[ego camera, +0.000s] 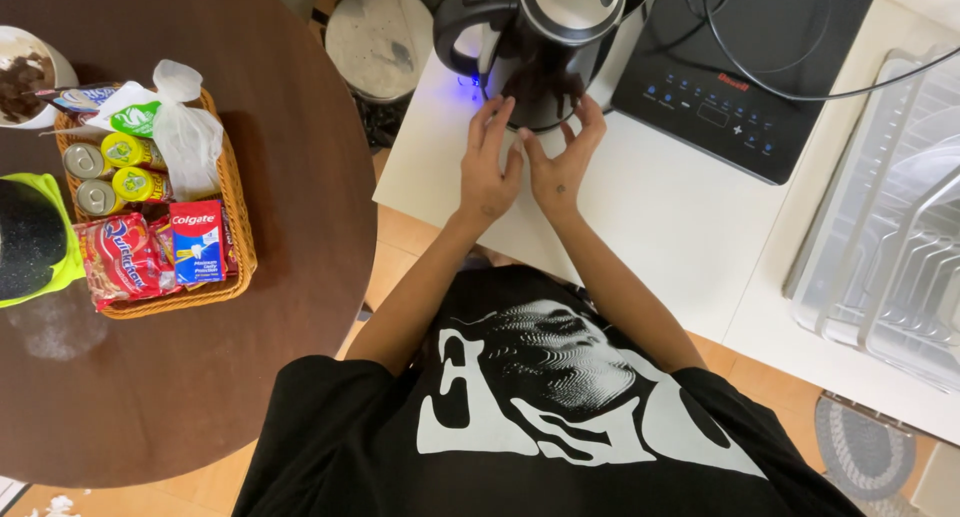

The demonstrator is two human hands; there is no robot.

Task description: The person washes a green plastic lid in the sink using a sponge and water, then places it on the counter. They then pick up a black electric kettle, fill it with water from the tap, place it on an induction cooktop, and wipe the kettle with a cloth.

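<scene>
A black and steel electric kettle (545,37) stands on the white counter (650,207), a blue light glowing at its base. My left hand (487,162) and my right hand (562,157) are side by side just in front of it. Their fingers are spread and reach up against the kettle's lower body, one hand on each side. Neither hand holds anything.
A black induction hob (740,67) with a cable lies right of the kettle. A metal dish rack (895,237) fills the far right. On the round brown table (290,177) stands a wicker basket (238,227) of cans and packets. A bin lid (380,37) shows beyond.
</scene>
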